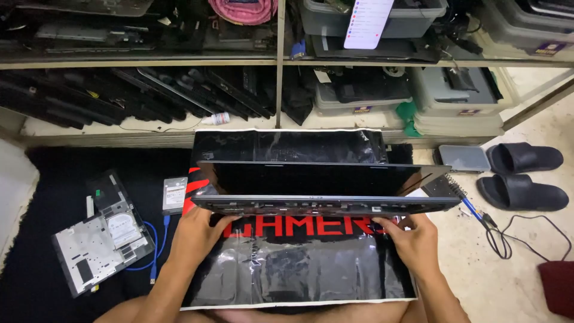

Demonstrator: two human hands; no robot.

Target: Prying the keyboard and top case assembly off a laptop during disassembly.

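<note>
A black laptop is held up on its edge over a glossy black mat, screen panel dark and reflective, lower edge showing a thin ridged strip of ports and hinge parts. The left hand is closed on the laptop's lower-left corner, fingers wrapped under the edge. The right hand is closed on the lower-right corner, fingertips tucked against the same edge. The mat under the laptop is a shiny plastic-like sheet with big red block lettering and a thin white border, wrinkled with glare.

Left of the laptop, a small silver rectangular hard drive is seen lying flat on dark carpet. Further left of the laptop, a grey metal panel with a round-labelled drive set in it is laid at a tilt, a blue cable curling beside it. Right of the laptop, a blue-handled screwdriver and a thin black cord are lying on pale speckled floor. Further right, two black rubber slippers are placed side by side, with a flat grey case just next to them. Behind the laptop, glass-fronted shelves are packed with stacked black laptops and grey plastic bins; a small white bottle is seen on the lower shelf.
</note>
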